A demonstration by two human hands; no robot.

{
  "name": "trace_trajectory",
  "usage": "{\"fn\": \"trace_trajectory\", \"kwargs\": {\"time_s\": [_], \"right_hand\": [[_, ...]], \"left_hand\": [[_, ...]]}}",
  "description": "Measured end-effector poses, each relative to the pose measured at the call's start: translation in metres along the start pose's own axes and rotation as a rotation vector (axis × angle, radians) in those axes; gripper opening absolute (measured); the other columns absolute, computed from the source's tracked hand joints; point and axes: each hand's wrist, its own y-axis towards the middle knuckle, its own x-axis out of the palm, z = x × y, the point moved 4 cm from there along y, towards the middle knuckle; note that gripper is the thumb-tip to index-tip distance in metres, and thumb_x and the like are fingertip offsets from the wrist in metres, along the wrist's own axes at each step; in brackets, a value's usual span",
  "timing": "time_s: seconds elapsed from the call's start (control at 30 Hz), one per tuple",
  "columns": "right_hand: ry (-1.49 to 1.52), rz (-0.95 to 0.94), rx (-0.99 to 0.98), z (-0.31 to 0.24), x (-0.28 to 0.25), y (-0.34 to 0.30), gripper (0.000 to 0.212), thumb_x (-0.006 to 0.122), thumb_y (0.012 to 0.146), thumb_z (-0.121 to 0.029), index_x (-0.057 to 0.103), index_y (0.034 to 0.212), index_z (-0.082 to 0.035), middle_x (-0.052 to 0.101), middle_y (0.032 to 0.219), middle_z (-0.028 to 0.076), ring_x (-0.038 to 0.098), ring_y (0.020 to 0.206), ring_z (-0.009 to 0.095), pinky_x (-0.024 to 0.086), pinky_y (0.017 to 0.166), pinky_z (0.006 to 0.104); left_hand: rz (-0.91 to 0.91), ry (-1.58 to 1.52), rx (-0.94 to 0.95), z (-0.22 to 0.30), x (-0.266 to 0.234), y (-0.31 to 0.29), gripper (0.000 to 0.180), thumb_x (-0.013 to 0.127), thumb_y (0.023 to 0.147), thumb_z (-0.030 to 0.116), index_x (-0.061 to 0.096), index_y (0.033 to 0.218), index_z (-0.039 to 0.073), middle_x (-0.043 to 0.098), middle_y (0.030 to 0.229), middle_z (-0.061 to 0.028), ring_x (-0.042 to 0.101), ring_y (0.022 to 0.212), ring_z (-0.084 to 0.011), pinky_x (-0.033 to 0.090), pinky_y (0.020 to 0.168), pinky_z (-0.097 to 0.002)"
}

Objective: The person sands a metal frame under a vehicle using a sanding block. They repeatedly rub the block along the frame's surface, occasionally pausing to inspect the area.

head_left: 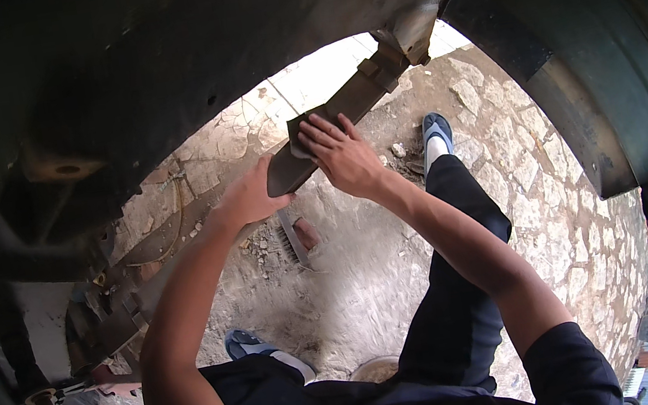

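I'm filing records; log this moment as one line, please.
left hand: holding bar | right hand: on dark sheet, against bar | brush: on ground

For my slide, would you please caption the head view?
Left hand grips a bar; right hand presses a dark sheet onto it.

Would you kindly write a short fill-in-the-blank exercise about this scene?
1. The ____ hand rests on a dark sheet.
2. Below the beam held by the left hand, a brush lies on the ____.
3. Lower in the picture is the ____ shoe.

Missing words: right; ground; left.
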Motion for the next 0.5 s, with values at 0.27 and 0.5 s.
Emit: {"fn": "trace_trajectory", "kwargs": {"time_s": [0.27,0.5], "right_hand": [[-0.043,0.010,-0.035,0.006,-0.003,-0.005,0.053,0.047,0.100,-0.020,0.041,0.150,-0.007,0.035,0.160,0.008,0.027,0.150,0.023,0.015,0.124,0.0495],[-0.014,0.058,0.061,0.020,-0.013,-0.008,0.054,0.050,0.099,-0.018,0.041,0.151,-0.008,0.034,0.161,0.008,0.027,0.151,0.023,0.016,0.124,0.0500]], "left_hand": [[-0.015,0.056,-0.030,0.005,-0.003,-0.004,0.092,0.077,0.080,0.044,0.031,0.146,-0.001,0.059,0.125,-0.0344,0.060,0.116,-0.0470,0.049,0.099,-0.0499],[-0.008,0.066,-0.030,0.002,-0.002,-0.002,0.094,0.075,0.081,0.047,0.030,0.148,-0.001,0.058,0.128,-0.0335,0.060,0.117,-0.0466,0.049,0.099,-0.0495]]}}
